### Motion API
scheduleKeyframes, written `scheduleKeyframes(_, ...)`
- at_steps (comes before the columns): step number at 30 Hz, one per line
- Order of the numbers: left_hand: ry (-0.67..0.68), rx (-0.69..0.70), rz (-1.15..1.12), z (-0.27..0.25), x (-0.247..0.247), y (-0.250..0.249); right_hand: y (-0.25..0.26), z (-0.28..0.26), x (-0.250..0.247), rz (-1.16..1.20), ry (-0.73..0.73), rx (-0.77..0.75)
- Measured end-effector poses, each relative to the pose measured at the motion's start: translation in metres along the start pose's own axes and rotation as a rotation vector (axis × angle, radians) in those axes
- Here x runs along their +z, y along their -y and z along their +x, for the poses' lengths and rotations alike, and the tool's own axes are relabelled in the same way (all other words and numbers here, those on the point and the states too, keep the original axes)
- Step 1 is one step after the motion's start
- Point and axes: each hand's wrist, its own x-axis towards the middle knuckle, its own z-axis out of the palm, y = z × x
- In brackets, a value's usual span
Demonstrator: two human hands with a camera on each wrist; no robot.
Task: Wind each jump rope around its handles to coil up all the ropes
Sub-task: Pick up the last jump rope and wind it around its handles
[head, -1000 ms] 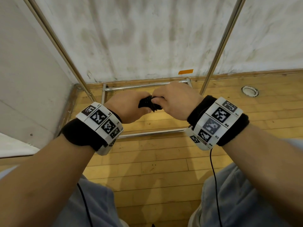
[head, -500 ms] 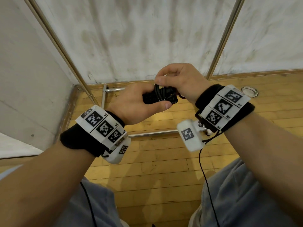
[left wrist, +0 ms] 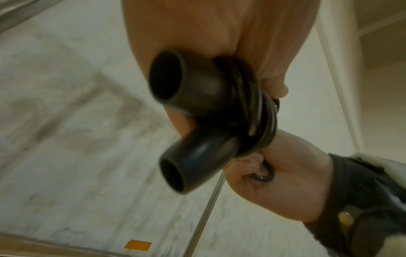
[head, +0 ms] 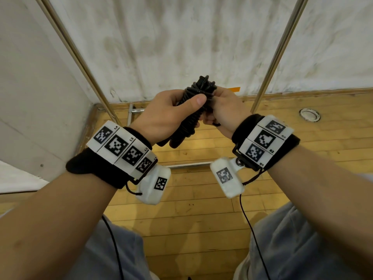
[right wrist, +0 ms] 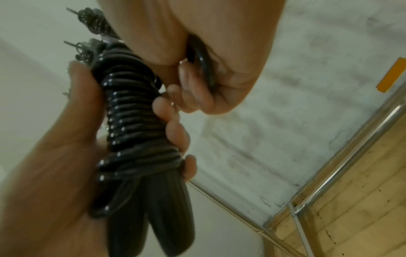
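Black glossy jump rope (head: 192,110), coiled tightly round its 2 handles (left wrist: 193,139), is gripped mid-air by the left hand (head: 167,114), its last loop (left wrist: 262,175) pinched in the right hand (head: 224,110); springy, slick cord is best held over the coils.

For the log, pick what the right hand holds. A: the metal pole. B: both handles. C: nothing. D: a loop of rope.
D: the right hand curls its fingers round a loop of rope, while the left hand grips the handles with the rope coiled round them.
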Motion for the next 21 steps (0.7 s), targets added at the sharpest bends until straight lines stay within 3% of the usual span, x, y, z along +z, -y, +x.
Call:
scheduleKeyframes(4, 0.044, -0.031, 0.04, 0.001, -0.006, 0.0, -0.002, -0.003, 0.003, -0.171, -0.061, -0.079)
scheduleKeyframes(10, -0.119, -0.017, 0.15, 0.007, -0.003, 0.005, -0.009, -0.005, 0.012, -0.32, -0.101, -0.149)
scheduleKeyframes(13, -0.165, -0.005, 0.2, 0.008, 0.0, 0.007, -0.011, -0.003, 0.013, -0.366, -0.144, -0.126)
scheduleKeyframes(21, -0.182, -0.053, 0.217, 0.013, 0.002, 0.014, -0.009, 0.0, 0.011, -0.357, -0.094, -0.024)
